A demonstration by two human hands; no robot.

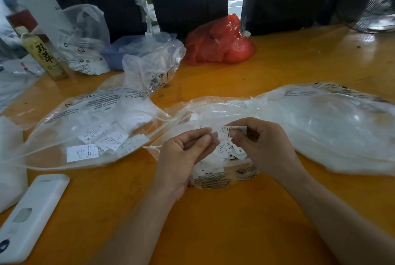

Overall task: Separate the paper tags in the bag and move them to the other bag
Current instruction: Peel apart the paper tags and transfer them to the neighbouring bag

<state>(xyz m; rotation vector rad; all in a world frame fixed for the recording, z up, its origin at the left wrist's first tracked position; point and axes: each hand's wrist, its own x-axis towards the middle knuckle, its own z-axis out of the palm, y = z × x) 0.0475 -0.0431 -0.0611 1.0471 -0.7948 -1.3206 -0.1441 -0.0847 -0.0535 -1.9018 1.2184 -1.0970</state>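
Glossy orange table (277, 68), dark fabric hanging behind. Clear bags scattered, red bag (220, 42) at back, bottle (42, 53) far left. My left hand (186, 153) curled, pinching white scrap. My right hand (258, 145) pinches paper tags (229, 136) over open middle bag (213, 115). Left bag (89, 123) holds loose tags.

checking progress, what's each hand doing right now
Left hand: fingers curled, pinching a paper tag.
Right hand: fingers pinching a strip of tags.
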